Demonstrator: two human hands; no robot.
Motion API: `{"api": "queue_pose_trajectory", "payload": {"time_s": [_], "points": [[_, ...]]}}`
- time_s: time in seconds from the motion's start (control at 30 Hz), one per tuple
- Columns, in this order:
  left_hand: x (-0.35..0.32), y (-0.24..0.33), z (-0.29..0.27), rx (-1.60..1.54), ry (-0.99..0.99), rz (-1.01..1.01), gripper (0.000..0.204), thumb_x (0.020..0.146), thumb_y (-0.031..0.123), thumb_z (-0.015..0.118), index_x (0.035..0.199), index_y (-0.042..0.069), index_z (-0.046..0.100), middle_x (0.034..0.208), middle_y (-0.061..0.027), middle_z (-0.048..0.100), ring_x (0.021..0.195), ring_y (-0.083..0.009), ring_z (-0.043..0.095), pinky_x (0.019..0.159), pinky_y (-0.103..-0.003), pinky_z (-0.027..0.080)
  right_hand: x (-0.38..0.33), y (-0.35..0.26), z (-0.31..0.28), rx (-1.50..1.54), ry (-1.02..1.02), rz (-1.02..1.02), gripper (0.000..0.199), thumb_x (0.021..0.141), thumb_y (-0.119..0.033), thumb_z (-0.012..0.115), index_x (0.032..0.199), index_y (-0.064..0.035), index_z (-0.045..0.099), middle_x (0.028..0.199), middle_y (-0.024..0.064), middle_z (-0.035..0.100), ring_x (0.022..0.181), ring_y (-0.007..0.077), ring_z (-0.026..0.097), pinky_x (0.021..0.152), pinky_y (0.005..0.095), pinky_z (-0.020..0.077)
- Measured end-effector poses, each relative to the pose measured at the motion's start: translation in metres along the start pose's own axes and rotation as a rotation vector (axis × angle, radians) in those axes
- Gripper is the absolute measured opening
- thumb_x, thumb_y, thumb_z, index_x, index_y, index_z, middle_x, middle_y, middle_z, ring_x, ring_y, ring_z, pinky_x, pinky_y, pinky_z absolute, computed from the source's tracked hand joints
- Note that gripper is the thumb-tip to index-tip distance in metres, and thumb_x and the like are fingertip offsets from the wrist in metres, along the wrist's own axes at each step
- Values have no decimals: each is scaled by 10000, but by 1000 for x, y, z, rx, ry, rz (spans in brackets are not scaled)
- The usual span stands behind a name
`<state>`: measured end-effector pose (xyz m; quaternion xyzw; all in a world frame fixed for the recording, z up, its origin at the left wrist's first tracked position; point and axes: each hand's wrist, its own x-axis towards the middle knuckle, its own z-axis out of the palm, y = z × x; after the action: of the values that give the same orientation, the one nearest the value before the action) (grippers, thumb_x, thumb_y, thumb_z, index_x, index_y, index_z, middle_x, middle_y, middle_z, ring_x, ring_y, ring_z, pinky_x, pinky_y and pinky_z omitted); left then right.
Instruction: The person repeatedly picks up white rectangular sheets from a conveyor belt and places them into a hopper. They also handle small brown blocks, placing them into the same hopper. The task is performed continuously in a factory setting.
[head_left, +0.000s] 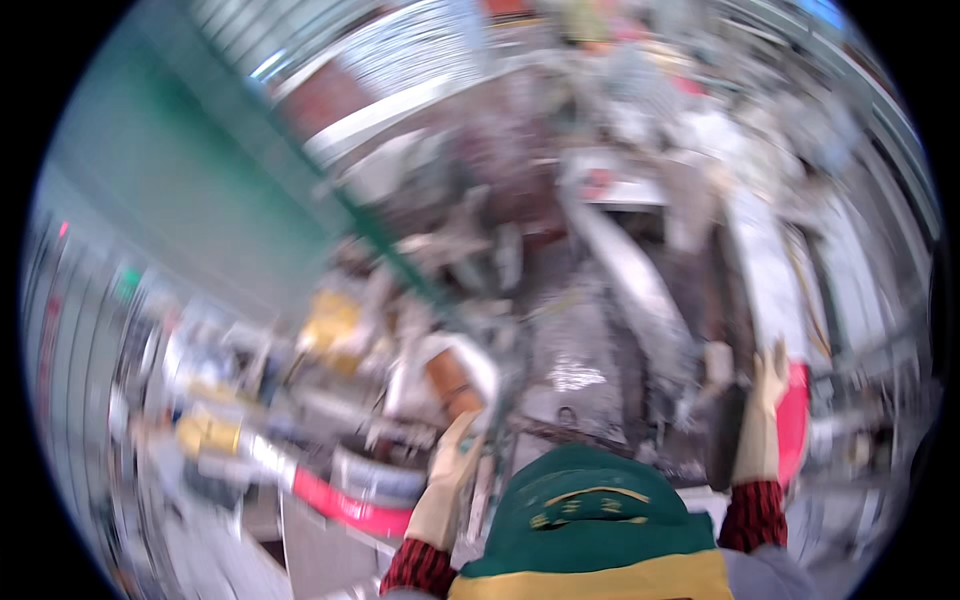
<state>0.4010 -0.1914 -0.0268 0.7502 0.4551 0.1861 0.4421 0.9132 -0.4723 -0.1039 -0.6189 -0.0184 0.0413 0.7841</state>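
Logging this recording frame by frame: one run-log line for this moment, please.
view: motion-blurred | left hand: gloved, raised by green post | right hand: gloved, against dark flat object | grip: unclear

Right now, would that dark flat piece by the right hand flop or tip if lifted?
Likely stiff: the dark flat piece stands straight by the gloved right hand, no sag. Tall and narrow, so it may tip. Blur hides its surface.

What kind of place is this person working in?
Probably a workshop or factory, though the picture is blurred. A cream work-gloved left hand and right hand reach toward grey metal machinery, beside a green metal frame.
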Motion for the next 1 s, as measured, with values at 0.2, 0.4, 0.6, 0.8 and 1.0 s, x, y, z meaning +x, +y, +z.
{"api": "queue_pose_trajectory", "payload": {"time_s": [0.2, 0.4, 0.6, 0.8, 1.0], "points": [[-22, -56, -61, 190, 477, 103, 379, 806, 132, 670, 1164, 43, 579, 1243, -196, 552, 1215, -332, 482, 1038, -383, 375, -144, 0, 123, -104, -571, 216, 431, 906, -113, 594, 1311, -24, 474, 1157, 84, 611, 892, 97, 602, 753, 198, 490], [-60, -80, -177, 251, 919, -36, 475, 797, 201, 681, 1210, 26, 524, 1208, -209, 560, 1125, -367, 531, 968, -390, 422, -245, 6, 210, -214, -970, 300, 387, 908, -65, 546, 1288, -15, 497, 1150, 138, 605, 871, 118, 600, 748, 231, 494], [-87, -155, -288, 808, 1020, -437, 667, 767, 352, 703, 1288, 13, 460, 1269, -187, 489, 1207, -362, 430, 1040, -415, 339, -290, -10, 251, -297, -1129, 252, 403, 885, -25, 532, 1284, 8, 494, 1159, 155, 603, 928, 145, 591, 807, 242, 468], [-83, -215, -343, 874, 841, -646, 626, 883, 466, 513, 1379, 106, 386, 1396, -149, 389, 1280, -382, 338, 1074, -428, 285, -299, -7, 225, -484, -1158, 196, 384, 920, -83, 518, 1299, -32, 491, 1180, 116, 589, 915, 152, 600, 807, 267, 483], [-77, -197, -317, 1033, 771, -441, 535, 904, 423, 468, 1303, 73, 403, 1370, -186, 380, 1269, -392, 332, 1042, -480, 284, -310, -25, 194, -534, -1018, 318, 370, 899, -49, 516, 1269, -29, 518, 1111, 132, 624, 896, 161, 619, 776, 252, 491]]}}
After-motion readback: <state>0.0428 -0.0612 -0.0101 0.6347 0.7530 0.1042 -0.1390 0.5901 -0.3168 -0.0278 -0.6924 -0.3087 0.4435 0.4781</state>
